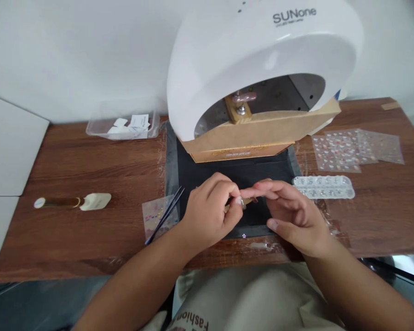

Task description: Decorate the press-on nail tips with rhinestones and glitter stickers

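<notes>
My left hand is closed in a pinch over the black mat, thumb against curled fingers; what it holds, if anything, is hidden. My right hand has its fingers stretched out and the thumb apart. One of its fingertips touches the left hand's pinch. Just below and between the hands lies a small wooden piece with a bit of metal, mostly covered. Left of my left hand, dark tweezers rest on a clear sticker sheet. A tiny flower-shaped piece sits at the mat's front edge.
A white nail lamp stands on a cardboard box, with a wooden stand bearing a pink nail tip inside. Right are a clear compartment case and sticker sheets; left, a plastic tray and a brown-handled bottle.
</notes>
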Motion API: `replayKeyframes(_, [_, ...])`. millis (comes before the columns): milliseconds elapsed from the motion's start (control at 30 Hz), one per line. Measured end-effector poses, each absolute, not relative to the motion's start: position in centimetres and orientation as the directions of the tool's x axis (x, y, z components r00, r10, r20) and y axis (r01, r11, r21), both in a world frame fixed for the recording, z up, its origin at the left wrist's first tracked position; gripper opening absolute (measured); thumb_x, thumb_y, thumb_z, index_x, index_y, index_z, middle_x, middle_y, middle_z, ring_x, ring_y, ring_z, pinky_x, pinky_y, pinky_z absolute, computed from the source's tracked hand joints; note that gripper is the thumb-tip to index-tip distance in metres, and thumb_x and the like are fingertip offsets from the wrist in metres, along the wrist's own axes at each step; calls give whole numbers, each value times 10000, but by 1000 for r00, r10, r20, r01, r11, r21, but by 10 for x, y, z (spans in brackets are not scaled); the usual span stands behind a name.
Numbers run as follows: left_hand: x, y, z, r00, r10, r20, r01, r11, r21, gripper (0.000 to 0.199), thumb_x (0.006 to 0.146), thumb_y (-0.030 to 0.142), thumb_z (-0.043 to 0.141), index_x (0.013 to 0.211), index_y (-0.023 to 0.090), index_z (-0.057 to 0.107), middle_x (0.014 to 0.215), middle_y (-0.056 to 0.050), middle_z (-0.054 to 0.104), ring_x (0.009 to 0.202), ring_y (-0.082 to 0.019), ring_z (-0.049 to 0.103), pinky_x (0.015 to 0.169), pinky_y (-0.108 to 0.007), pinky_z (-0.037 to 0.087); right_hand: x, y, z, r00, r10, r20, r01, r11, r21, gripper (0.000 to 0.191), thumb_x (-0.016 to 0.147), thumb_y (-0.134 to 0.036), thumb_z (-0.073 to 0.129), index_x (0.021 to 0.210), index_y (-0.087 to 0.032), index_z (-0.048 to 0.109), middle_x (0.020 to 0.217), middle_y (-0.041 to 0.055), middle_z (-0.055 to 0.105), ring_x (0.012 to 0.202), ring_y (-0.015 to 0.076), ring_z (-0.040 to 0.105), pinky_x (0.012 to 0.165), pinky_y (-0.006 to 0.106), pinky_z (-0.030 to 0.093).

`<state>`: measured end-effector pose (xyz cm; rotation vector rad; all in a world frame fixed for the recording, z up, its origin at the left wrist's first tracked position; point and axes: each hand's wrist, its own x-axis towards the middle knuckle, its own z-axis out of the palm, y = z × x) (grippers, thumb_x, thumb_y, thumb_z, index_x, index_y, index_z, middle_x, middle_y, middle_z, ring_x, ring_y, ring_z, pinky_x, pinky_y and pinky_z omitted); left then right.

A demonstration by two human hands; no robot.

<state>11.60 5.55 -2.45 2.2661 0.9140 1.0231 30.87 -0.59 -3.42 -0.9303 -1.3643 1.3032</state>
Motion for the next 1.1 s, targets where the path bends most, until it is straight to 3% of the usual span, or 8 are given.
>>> replayKeyframes(133, [114, 62, -23, 559, 737, 379, 350, -624, 699, 85, 885, 131, 506, 859, 211, 493, 870, -16, 575, 791, -141, 566, 691, -288, 475, 315, -18, -38, -123, 950, 288, 122, 303, -945, 566, 841, -171, 561, 1392, -284, 500, 1320, 83, 650, 1211, 260, 588, 1004, 497, 513])
replayKeyframes(267, [112, 73, -22, 650, 726, 223, 358, -552, 753, 112, 857, 92, 504, 819, 196, 491, 844, -4, 552, 795, -139, 537, 732, -296, 452, 321, -37, -44, -248, 834, 494, 473, 549, -689, 495, 774, -186, 611, 1268, -204, 583, 1173, 109, 680, 1022, 272, 602, 875, 485, 502])
replayKeyframes(433, [113, 81, -23, 715, 699, -24, 442, -425, 790, 133, 847, 73, 510, 777, 184, 488, 812, 18, 533, 754, -112, 505, 717, -265, 416, 314, -55, -46, -350, 888, 298, 801, 448, -397, 336, 854, -284, 592, 1152, -135, 639, 1197, 139, 687, 1042, 303, 544, 859, 477, 430])
replayKeyframes(633, [116, 85, -25, 747, 664, -11, 397, -433, 809, 117, 850, 80, 508, 790, 180, 495, 821, 20, 526, 747, -103, 495, 711, -256, 409, 310, -48, -50, -417, 862, 288, 797, 499, -340, 366, 886, -334, 570, 1179, -124, 637, 1282, 132, 664, 1076, 288, 510, 906, 454, 371])
replayKeyframes(867, [113, 88, -23, 741, 671, 41, 360, -448, 818, 111, 896, 118, 512, 809, 186, 493, 843, 15, 519, 765, -110, 486, 712, -271, 410, 327, -27, -34, -475, 794, 379, 752, 590, -292, 254, 920, -338, 505, 997, -161, 670, 1032, 65, 705, 976, 231, 517, 869, 407, 366])
replayKeyframes(1100, [110, 90, -25, 727, 684, 58, 329, -422, 845, 110, 892, 115, 523, 809, 184, 504, 853, 6, 524, 770, -115, 490, 708, -281, 415, 351, -6, -14, -485, 737, 471, 721, 641, -262, 237, 939, -321, 403, 860, -221, 603, 986, 37, 592, 960, 201, 495, 821, 399, 387])
